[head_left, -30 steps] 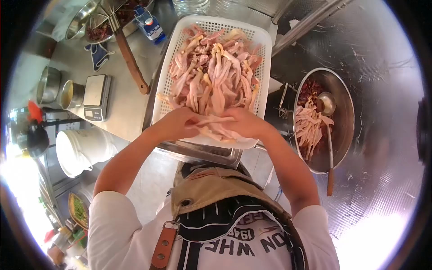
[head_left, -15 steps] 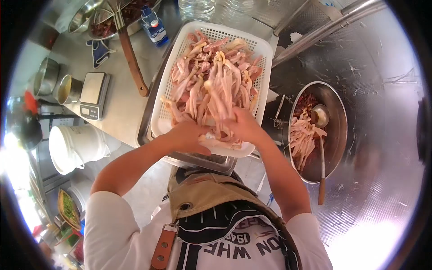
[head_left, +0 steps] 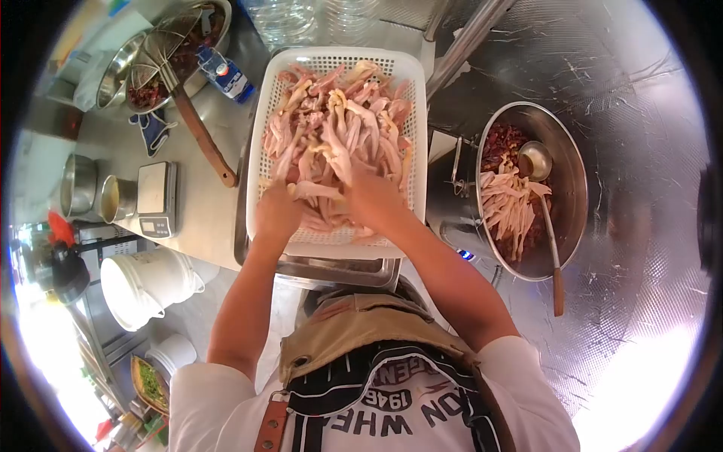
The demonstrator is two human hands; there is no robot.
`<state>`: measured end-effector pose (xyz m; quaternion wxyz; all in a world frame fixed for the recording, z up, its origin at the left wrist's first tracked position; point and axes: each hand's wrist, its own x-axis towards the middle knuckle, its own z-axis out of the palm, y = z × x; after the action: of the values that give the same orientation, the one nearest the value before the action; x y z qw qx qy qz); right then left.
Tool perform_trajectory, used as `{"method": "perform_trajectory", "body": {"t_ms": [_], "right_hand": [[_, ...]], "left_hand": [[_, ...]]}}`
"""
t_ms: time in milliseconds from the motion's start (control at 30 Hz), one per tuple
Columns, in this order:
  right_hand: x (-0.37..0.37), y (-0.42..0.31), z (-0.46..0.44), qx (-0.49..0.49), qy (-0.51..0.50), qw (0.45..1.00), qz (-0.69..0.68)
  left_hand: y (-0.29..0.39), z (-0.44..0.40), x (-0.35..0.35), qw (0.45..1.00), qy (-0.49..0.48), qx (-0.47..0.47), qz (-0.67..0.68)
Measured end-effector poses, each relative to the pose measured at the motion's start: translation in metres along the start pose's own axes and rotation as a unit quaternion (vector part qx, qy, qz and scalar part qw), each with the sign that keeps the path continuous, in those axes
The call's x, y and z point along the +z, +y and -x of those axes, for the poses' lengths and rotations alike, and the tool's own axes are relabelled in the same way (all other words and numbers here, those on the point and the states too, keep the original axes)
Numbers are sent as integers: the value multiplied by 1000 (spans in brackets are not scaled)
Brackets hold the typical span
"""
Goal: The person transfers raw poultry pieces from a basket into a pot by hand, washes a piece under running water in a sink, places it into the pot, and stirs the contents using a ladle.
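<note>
A white perforated basket (head_left: 261, 143) is heaped with raw, pale pink poultry pieces (head_left: 343, 139), some with yellowish ends. It rests over a metal tray (head_left: 339, 270). My left hand (head_left: 277, 212) reaches into the near left part of the heap, its fingers hidden by blur and meat. At the near right of the heap is my right hand (head_left: 369, 200), bent down onto the pieces, with its fingertips also out of sight. One long piece lies between the two hands.
On the right, a big metal pot (head_left: 576, 196) holds more pale pieces, dark red chillies and a ladle (head_left: 535, 161). Left of the basket are a scale (head_left: 157, 196), a wood-handled strainer (head_left: 199, 132), a blue bottle (head_left: 226, 75) and metal pots. A white bucket (head_left: 147, 282) stands lower left.
My hands have moved apart and deeper into the heap, the left one to the left. The pieces held between them a second ago are down among the others. The view has shifted.
</note>
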<state>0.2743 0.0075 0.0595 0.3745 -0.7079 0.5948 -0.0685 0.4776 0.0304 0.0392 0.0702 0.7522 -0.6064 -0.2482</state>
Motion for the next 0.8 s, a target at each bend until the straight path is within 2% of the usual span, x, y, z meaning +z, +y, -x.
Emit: {"method": "perform_trajectory", "body": {"t_ms": [33, 100, 133, 233, 300, 333, 400, 433, 500, 633, 700, 767, 800], "right_hand": [[-8, 1, 6, -13, 19, 999, -48], [-26, 9, 12, -10, -9, 998, -61], [-35, 17, 15, -9, -22, 997, -69], [-60, 48, 38, -146, 89, 970, -174], [-100, 63, 68, -57, 55, 985, -155], [-116, 87, 82, -64, 58, 993, -84], [-146, 133, 111, -23, 126, 990, -60], [-158, 151, 123, 24, 192, 975, -109], [-189, 176, 146, 129, 198, 965, -117], [-172, 318, 157, 147, 247, 957, -37], [-160, 373, 160, 207, 206, 955, 51], [-156, 365, 159, 273, 165, 936, 149], [-164, 327, 159, 310, 143, 918, 203]], "left_hand": [[2, -1, 7, 999, 38, -4, -2], [9, 2, 17, 994, 110, -11, -8], [10, 1, 16, 995, 100, -6, -7], [5, 3, 12, 995, 96, 5, 17], [3, 4, 14, 990, 124, 15, 59], [4, 5, 12, 988, 131, 1, 81], [8, 8, 5, 981, 139, -29, 130], [-3, 2, 12, 975, 146, -46, 162], [5, 5, 3, 965, 143, -45, 215], [22, 0, -2, 972, 145, -13, 184], [22, -10, 7, 973, 149, -19, 175], [24, -16, 10, 982, 151, -18, 114], [26, -17, 10, 988, 139, -27, 66]]}}
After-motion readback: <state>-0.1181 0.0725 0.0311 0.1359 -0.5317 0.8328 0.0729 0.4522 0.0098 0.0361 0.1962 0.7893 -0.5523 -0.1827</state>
